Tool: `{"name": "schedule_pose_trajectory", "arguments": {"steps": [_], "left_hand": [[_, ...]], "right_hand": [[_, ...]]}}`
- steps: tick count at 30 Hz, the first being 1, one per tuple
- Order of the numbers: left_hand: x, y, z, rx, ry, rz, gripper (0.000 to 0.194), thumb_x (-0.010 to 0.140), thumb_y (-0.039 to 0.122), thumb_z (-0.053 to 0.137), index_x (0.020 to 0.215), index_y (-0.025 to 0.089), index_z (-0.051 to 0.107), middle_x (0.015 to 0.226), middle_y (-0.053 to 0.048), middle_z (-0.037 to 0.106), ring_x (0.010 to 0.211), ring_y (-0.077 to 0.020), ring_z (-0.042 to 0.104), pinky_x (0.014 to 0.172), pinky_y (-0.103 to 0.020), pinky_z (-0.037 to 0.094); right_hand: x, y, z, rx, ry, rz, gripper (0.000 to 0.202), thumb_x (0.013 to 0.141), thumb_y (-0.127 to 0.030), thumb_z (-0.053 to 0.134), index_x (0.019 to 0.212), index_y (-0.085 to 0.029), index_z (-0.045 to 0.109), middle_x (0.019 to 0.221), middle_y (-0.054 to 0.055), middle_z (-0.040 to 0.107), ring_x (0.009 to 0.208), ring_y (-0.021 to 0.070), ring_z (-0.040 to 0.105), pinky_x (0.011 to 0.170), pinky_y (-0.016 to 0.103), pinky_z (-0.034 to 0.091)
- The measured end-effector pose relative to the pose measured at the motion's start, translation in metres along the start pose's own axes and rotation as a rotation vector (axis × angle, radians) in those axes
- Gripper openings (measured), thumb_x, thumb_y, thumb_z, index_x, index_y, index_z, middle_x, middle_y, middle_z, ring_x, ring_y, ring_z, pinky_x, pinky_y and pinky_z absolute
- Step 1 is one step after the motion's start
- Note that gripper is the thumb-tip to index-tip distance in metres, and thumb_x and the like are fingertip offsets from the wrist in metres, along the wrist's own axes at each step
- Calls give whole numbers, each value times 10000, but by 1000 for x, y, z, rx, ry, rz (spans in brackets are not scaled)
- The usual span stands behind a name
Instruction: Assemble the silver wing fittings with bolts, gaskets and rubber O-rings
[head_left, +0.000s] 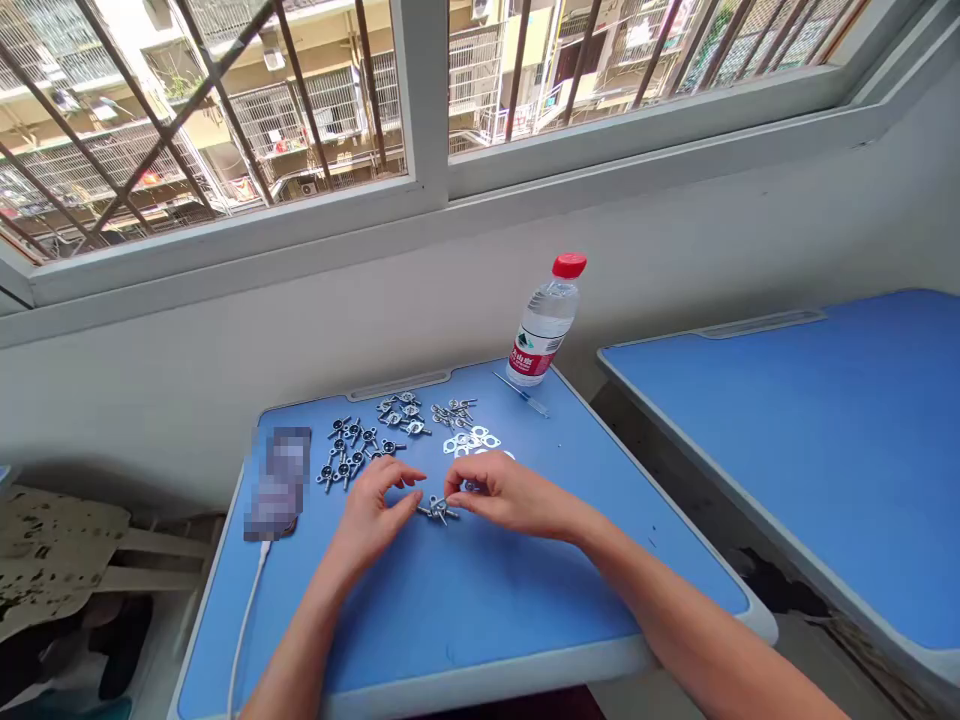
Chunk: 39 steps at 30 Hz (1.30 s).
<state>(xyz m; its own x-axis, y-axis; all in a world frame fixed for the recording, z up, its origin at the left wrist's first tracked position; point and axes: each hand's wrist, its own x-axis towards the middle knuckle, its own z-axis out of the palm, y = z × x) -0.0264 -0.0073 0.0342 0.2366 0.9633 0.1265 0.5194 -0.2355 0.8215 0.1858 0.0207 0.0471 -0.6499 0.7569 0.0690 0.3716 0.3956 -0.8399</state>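
Note:
A small silvery metal fitting [439,511] with thin projecting pins lies on the blue desk between my two hands. My left hand [379,508] is just left of it, thumb and forefinger apart with a gap between them, the thumb tip close to the fitting. On the other side, my right hand [491,488] has thumb and forefinger brought together at the fitting's upper right; what is pinched is too small to make out. Another bit of metal shows under the right fingers. Beyond the hands lie several flat silvery gasket-like plates [480,436], partly covered by the right hand.
Several dark-centred metal fittings [343,452], silvery fittings [405,410] and small pin-like parts [454,412] lie grouped on the desk [480,610]. A phone [279,485] with a white cable [250,610], a water bottle [546,325] and a thin pen-like tool [523,395] stand around them.

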Motion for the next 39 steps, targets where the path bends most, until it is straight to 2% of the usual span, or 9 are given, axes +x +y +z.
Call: {"name": "schedule_pose_trajectory", "arguments": {"steps": [2,4,7,12,21,28,34,36,39], "left_hand": [[-1,-1,-2,29,-85,2,205,803,173,558,953,227,688,924,-29,629,898,-191,584,820,-322,471],[-1,-1,0,51,-170,-2,223,789,124,541,937,220,678,956,-33,633,944,-198,583,852,-326,467],[-1,-2,5,89,-246,-9,240,783,85,524,924,209,674,980,-41,636,983,-208,574,870,-329,458],[0,-3,10,146,-272,-4,254,799,73,510,945,196,677,963,-48,633,979,-216,563,859,-333,452],[0,-1,11,153,-293,4,240,823,100,498,929,211,682,942,-46,644,972,-218,564,848,-324,454],[-2,1,10,170,-283,-4,336,743,26,429,924,205,649,928,-39,639,949,-211,569,838,-331,471],[-9,6,11,257,-258,-2,277,766,67,535,991,214,601,1007,-41,621,966,-227,565,842,-355,475],[-11,9,13,307,-263,-5,265,786,94,574,1020,217,589,1036,-45,615,972,-234,566,842,-366,472],[-12,12,15,417,-273,-9,244,816,125,602,1043,209,572,1046,-53,617,964,-244,566,824,-379,467]], "right_hand": [[-2,-1,-4,-101,-129,-3,143,819,-72,585,810,-169,690,778,7,690,719,131,580,663,237,407],[-3,-2,-4,-180,-198,12,179,810,-49,580,833,-171,708,811,17,711,739,140,597,668,239,406],[-2,-1,-1,-265,-231,41,189,809,-51,582,850,-172,721,818,28,721,737,150,603,656,241,396],[1,2,4,-335,-251,55,192,825,-68,566,859,-174,723,837,41,730,751,167,612,650,245,377],[3,4,8,-311,-200,150,160,867,-133,560,871,-161,717,823,51,724,750,172,605,625,242,350],[7,3,12,-211,-123,230,135,876,-157,570,811,-158,687,744,27,670,680,146,550,602,236,339],[8,6,9,-190,-2,266,125,894,-155,537,909,-165,660,803,31,670,719,153,560,622,242,355],[8,7,4,-227,-7,281,152,880,-118,520,881,-168,664,807,33,677,722,155,566,619,242,352],[5,7,-2,-294,-96,304,137,864,-128,551,837,-172,677,803,35,692,725,164,584,606,244,339]]}}
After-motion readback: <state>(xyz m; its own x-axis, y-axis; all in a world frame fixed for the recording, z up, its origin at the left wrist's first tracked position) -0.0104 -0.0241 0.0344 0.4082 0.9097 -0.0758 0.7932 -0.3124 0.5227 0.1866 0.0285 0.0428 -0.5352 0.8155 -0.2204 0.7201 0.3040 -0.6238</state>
